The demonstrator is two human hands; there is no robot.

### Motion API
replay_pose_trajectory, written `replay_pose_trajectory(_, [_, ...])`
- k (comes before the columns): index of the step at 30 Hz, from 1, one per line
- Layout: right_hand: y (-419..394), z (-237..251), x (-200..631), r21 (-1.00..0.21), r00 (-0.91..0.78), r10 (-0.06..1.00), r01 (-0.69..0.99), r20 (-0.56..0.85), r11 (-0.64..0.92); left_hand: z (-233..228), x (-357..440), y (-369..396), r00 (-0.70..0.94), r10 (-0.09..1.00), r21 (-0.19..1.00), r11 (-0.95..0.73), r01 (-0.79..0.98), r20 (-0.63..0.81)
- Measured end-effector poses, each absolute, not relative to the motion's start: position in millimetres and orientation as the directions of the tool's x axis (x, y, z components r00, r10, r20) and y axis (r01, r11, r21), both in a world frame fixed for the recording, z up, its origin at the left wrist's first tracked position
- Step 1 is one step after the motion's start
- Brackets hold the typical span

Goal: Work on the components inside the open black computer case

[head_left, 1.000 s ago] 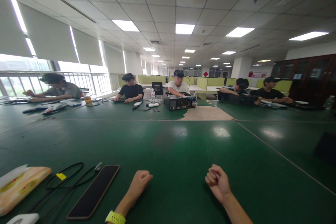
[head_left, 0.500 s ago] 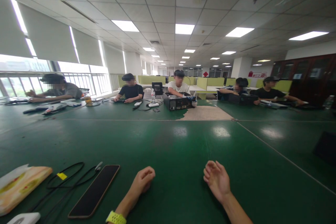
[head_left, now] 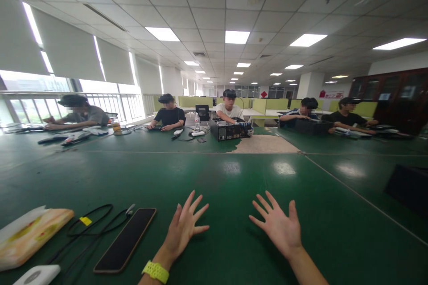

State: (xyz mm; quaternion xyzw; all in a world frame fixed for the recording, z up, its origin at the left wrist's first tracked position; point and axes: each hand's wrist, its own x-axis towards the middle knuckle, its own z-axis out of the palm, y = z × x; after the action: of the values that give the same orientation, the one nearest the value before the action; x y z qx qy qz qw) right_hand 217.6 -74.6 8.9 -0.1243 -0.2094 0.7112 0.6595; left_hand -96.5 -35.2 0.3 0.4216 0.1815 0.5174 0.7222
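Hands both spread wide over the green worktop [head_left: 234, 178], near its front edge, palms down, nothing held. Left hand [head_left: 183, 229] has fingers [head_left: 189, 202] fanned out, w/ a yellow wristband [head_left: 155, 271] at the wrist. Right hand [head_left: 279, 227] likewise splayed, thumb out to the side, a short gap from the left. Can't tell whether the palms touch the surface or hover just above it.

Nearest thing: a dark phone [head_left: 127, 240], face up, lying just left of the left hand, not touched. Further left, a black cable [head_left: 90, 227] w/ a small yellow tag loops beside the phone; a flat packet [head_left: 31, 236] w/ pale printed wrap sits by the front-left corner, and a white device [head_left: 38, 274] at the very front edge, partly cut off.

Judgement on the open-hand pose: doing it well means all fingers fully apart, both hands level and inside the view, wrists relaxed, clear of phone & cable so nothing gets nudged.

Far edge of the worktop: several other people seated, one w/ an open computer case [head_left: 229, 131]; their hands are well apart from these two.
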Motion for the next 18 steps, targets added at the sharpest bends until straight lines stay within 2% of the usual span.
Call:
replay_pose_trajectory(3, [-80,27,217,-0.524,-0.084,0.987,-0.852,0.138,0.001,6,-92,-34,0.407,0.896,0.784,0.12,-0.609,0.179])
replay_pose_trajectory(6, [-85,62,227,-0.667,-0.019,0.964,-0.725,0.266,0.17,13,-89,-30,0.405,0.891,0.781,0.103,-0.616,0.202])
replay_pose_trajectory(8, [-84,93,245,-0.77,0.029,0.93,-0.551,0.367,0.321,19,-88,-28,0.401,0.89,0.778,0.09,-0.622,0.218])
replay_pose_trajectory(11, [-76,142,283,-0.855,0.08,0.869,-0.154,0.489,0.495,26,-88,-27,0.398,0.89,0.784,0.078,-0.616,0.223])
replay_pose_trajectory(14, [-54,176,324,-0.813,0.229,0.794,0.324,0.564,0.484,28,-88,-27,0.392,0.897,0.793,0.083,-0.603,0.204])
replay_pose_trajectory(16, [-33,183,347,-0.715,0.293,0.736,0.604,0.61,0.352,27,-88,-27,0.382,0.904,0.795,0.084,-0.601,0.193])
replay_pose_trajectory(18, [-10,175,363,-0.544,0.244,0.756,0.821,0.607,0.172,24,-88,-27,0.377,0.907,0.797,0.085,-0.599,0.187])
